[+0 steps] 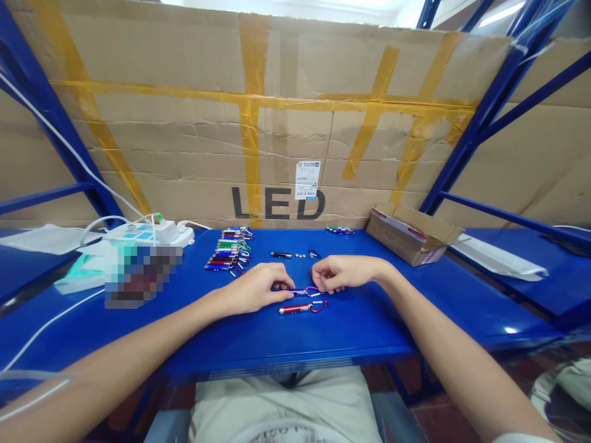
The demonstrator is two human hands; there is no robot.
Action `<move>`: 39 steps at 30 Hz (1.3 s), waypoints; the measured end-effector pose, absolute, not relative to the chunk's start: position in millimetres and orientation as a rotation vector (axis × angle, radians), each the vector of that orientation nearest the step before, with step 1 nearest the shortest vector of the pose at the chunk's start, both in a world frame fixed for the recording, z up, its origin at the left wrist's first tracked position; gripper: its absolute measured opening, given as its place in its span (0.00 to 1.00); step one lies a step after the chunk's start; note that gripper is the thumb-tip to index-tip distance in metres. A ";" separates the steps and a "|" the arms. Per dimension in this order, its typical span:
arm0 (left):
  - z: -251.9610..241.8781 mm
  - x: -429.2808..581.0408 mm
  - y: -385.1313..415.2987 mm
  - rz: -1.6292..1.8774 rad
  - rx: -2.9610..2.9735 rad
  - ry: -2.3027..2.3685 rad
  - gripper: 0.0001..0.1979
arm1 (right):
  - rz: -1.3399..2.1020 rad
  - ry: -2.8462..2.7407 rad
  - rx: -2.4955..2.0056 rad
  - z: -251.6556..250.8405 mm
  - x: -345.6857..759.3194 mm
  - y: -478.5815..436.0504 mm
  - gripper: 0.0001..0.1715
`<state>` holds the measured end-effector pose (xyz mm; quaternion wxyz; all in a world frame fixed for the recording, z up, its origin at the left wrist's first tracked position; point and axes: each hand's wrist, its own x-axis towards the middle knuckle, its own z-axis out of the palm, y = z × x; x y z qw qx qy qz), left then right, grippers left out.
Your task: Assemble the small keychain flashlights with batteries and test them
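My left hand (258,287) and my right hand (339,273) rest on the blue table (369,326), fingers curled, and together they pinch a small purple keychain flashlight (305,291) with a carabiner clip between them. Just in front of it lies a red keychain flashlight (300,307) with a red clip, touched by neither hand. Farther back lie a loose black flashlight body (281,255), small round parts (300,255) and a dark clip (314,253).
A row of several coloured keychain flashlights (229,251) lies left of centre. A white power strip (148,233) with cables sits at the left. An open cardboard box (410,232) stands at the right, more flashlights (340,231) near the cardboard wall (277,135).
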<state>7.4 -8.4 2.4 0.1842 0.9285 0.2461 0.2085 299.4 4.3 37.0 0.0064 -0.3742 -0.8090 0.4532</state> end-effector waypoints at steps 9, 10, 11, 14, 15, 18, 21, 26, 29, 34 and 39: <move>2.6 5.0 -4.3 0.616 2.571 0.656 0.14 | 0.751 -2.397 -1.219 29.1 300.1 17.8 0.16; 1.9 3.9 -1.1 0.638 2.575 0.682 0.14 | 0.568 -2.347 -1.240 25.8 298.7 21.4 0.13; 0.6 2.4 3.2 0.675 2.591 0.722 0.15 | 0.410 -2.317 -1.246 22.2 297.0 24.8 0.11; -5.6 -4.4 21.1 0.837 2.698 0.886 0.18 | 0.094 -2.390 -1.218 12.1 290.9 31.4 0.12; -8.2 -6.7 27.4 0.864 2.739 0.925 0.19 | 0.049 -2.423 -1.227 9.2 288.7 32.3 0.14; -15.8 -11.4 41.7 0.810 2.839 1.016 0.19 | 0.012 -2.513 -1.271 2.3 281.7 32.2 0.20; -19.8 -11.3 46.9 0.729 2.909 1.014 0.19 | 0.013 -2.565 -1.280 -1.8 275.5 31.7 0.22; -19.4 -6.8 47.0 0.791 2.911 0.971 0.12 | -0.011 -2.560 -1.247 -2.2 269.6 33.2 0.17; -19.3 -4.6 47.0 0.808 2.883 0.990 0.09 | 0.004 -2.545 -1.259 -0.1 268.1 32.6 0.12; -19.5 -3.0 45.5 0.725 2.939 1.059 0.13 | 0.035 -2.540 -1.281 4.8 266.6 28.8 0.07; -17.8 -2.5 43.4 0.626 2.981 1.085 0.16 | 0.055 -2.545 -1.323 8.6 264.1 26.0 0.03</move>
